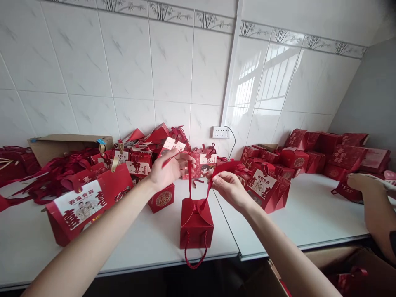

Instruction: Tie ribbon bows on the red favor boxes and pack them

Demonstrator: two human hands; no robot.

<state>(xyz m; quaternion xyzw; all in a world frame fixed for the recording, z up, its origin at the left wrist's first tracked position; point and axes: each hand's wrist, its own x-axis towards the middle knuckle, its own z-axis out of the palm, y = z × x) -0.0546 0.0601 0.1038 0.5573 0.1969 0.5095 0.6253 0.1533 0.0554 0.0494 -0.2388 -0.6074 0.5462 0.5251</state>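
A small red gift box (196, 227) with a twisted cord handle (195, 266) stands at the table's front edge. From its folded top, two ends of a red ribbon (190, 181) rise apart. My left hand (169, 168) pinches one end, with its tail draped over the fingers. The other end is pinched between the thumb and fingers of my right hand (229, 187), up and to the right of the box. Just behind the gift box sits another red box (163, 198) with a round gold emblem.
Finished-looking red gift boxes (83, 206) stand at left, and more (266, 185) at right. Loose red ribbons (58, 173) lie by a cardboard box (71, 142). A co-worker's hand (360, 181) is at far right. An open carton (324, 264) sits below the table edge.
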